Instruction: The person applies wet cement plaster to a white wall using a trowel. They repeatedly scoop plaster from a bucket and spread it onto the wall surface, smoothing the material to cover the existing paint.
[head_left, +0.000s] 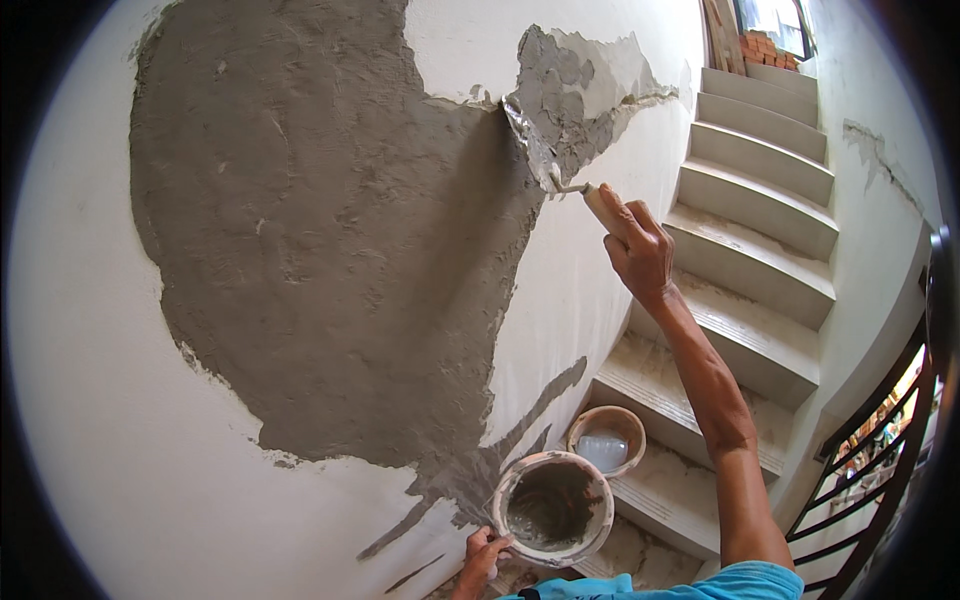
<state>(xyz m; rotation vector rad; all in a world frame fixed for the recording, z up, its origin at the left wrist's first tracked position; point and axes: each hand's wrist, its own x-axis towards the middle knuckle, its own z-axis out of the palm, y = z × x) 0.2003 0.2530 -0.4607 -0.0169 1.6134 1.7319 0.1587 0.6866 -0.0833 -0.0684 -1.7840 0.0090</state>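
My right hand [642, 243] is closed around the wooden handle of a trowel [532, 145]. The trowel's metal blade lies against the wall at the upper right edge of a large patch of wet grey mortar [320, 220]. Low in the view, my left hand [483, 555] grips the rim of a round bucket [606, 512], its thumb over the edge. Grey mortar [550, 505] sits inside the bucket and smears its walls. Just right of the blade is a smaller rough patch [590, 90] with bare, broken plaster.
Concrete stairs [750, 245] climb along the wall to the upper right. A second bucket [630, 432] with cloudy liquid stands on a step beside the first. Dark metal railing [860, 480] runs at the lower right. Bricks [765, 50] are stacked at the top. The opposite wall has a crack [880, 160].
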